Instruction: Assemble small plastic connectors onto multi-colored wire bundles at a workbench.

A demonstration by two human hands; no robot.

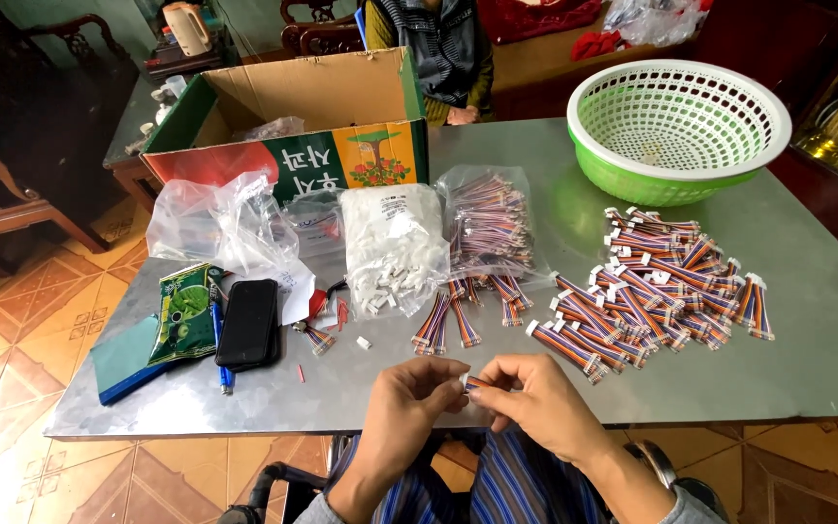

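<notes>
Pinching together at the table [807,320] edge, the left hand [417,393] and right hand [535,393] are gripping a striped wire bundle [474,382] and its white connector [464,379]. A crooked push is likely risking bent pins, or the connector dropping into the lap.

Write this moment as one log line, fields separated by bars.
left hand: pinches white plug | right hand: holds striped cable | finished cables: piled right
</notes>
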